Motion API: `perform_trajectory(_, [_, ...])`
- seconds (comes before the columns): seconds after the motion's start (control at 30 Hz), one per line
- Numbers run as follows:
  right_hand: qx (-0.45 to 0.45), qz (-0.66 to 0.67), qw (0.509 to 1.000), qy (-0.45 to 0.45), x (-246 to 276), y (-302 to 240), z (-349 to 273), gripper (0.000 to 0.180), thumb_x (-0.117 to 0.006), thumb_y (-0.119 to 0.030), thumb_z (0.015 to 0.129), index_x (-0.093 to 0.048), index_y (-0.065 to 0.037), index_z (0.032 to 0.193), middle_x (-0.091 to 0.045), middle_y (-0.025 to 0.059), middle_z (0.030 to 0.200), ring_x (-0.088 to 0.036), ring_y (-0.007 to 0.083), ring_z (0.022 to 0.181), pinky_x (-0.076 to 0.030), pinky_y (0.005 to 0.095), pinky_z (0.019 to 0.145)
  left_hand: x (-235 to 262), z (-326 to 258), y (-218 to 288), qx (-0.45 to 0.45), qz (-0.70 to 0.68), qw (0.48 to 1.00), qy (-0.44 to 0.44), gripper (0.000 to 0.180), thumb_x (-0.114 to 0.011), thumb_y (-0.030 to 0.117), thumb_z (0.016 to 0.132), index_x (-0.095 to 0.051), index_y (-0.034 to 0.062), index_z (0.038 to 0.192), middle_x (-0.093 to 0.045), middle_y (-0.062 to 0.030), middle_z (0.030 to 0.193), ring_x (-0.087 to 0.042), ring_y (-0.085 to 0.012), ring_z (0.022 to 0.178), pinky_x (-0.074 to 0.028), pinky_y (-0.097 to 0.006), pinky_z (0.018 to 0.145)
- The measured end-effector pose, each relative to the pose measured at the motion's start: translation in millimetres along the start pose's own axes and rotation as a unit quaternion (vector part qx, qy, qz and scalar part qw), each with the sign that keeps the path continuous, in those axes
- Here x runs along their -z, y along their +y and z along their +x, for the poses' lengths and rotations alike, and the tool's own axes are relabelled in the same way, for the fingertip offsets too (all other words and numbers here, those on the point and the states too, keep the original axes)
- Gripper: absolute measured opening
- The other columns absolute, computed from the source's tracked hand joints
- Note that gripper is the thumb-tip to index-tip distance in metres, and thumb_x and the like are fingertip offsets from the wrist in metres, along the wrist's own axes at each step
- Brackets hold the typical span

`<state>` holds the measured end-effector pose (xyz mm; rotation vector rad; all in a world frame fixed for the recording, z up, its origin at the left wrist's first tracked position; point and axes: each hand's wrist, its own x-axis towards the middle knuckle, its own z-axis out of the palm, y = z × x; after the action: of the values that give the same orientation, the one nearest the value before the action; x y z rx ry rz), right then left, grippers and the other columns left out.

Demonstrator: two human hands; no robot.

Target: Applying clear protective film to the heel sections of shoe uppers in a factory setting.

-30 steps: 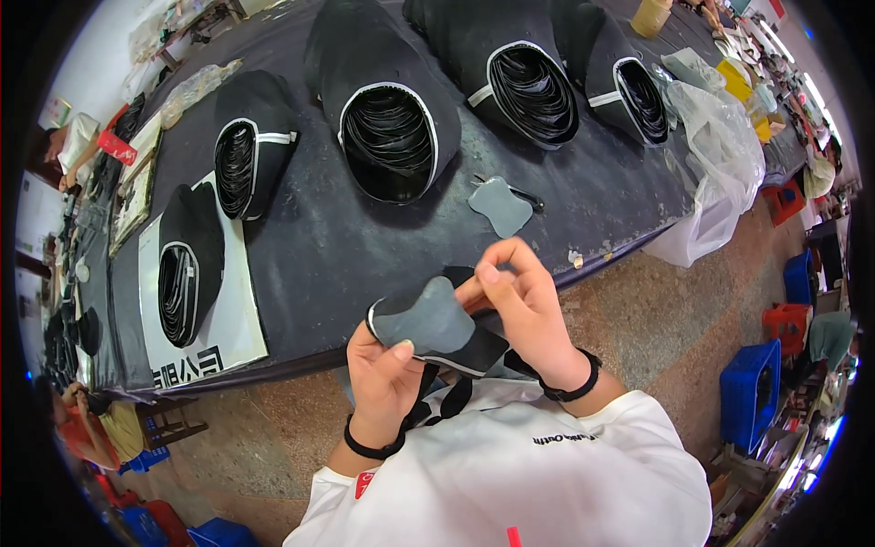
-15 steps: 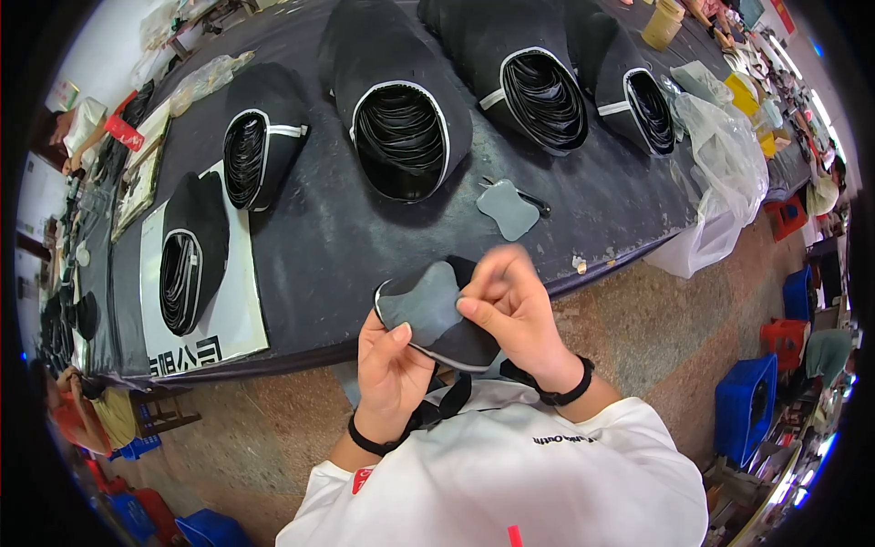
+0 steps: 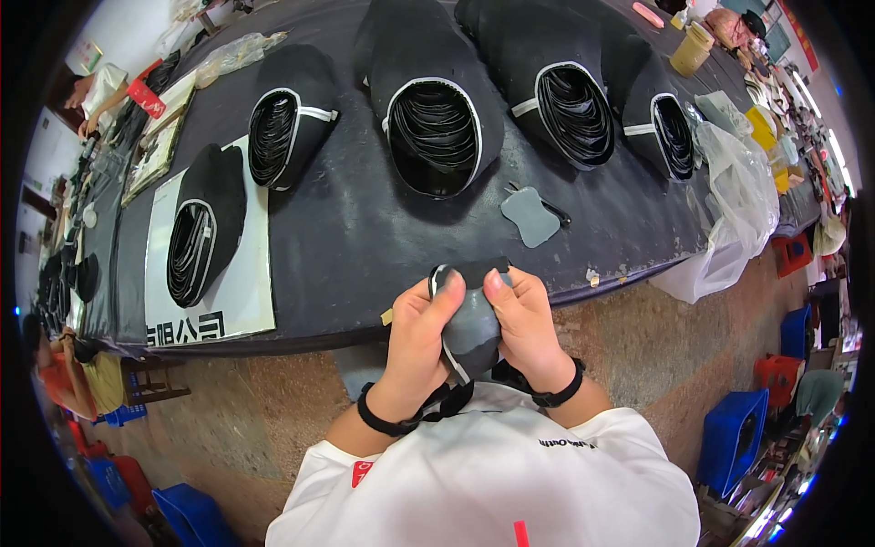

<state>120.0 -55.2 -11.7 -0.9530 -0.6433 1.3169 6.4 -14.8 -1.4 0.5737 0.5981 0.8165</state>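
Note:
Both of my hands grip a black shoe upper [image 3: 474,353] with a pale edge, in front of my chest at the table's near edge. A smooth grey patch [image 3: 472,314] covers much of its side facing me, and the piece is bent between my hands. My left hand [image 3: 417,337] is closed on its left side, the thumb near the top edge. My right hand [image 3: 530,335] is closed on the right side, thumb pressing the grey patch. The fingers behind the piece are hidden. Beyond it on the table lies another grey patch [image 3: 530,217], beside a thin black-handled tool [image 3: 559,213].
Several stacks of nested black uppers [image 3: 433,128] lie across the dark table [image 3: 346,246]; one stack [image 3: 191,251] rests on a white printed sheet [image 3: 251,301]. Clear plastic bags [image 3: 734,210] hang over the right edge. A jar [image 3: 692,50] stands far right. Blue crates [image 3: 732,442] are on the floor.
My hands have drawn together and upright around the shoe upper, bending it. My right hand has moved from above the patch down to the piece's right side. The view has shifted slightly.

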Motion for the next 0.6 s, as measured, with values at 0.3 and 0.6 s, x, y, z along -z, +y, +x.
perform_trajectory(0.3, [0.055,-0.006,0.998,0.004,-3.6,8.4,-5.1,0.023,-0.050,-0.019,0.091,-0.059,0.001,0.094,-0.061,0.0012,0.083,-0.050,0.0037,0.070,-0.041,0.0188,0.061,11.4,6.5,12.4,0.032,0.023,0.999,0.000,0.036,-0.047,0.034,0.091,-0.061,0.0013,0.084,-0.061,-0.0017,0.077,-0.054,-0.0059,0.065,-0.044,-0.020,0.058])
perform_trajectory(0.6, [0.128,-0.084,0.976,-0.157,4.7,1.3,-12.8,0.035,-0.038,-0.025,0.094,-0.059,0.000,0.084,-0.050,-0.0001,0.060,-0.048,0.0086,0.061,-0.038,0.0213,0.056,1.3,-18.0,37.3,-0.058,0.193,0.976,-0.081,0.030,-0.068,0.019,0.078,-0.058,-0.0021,0.096,-0.058,0.0001,0.082,-0.050,-0.0053,0.071,-0.041,-0.020,0.063])
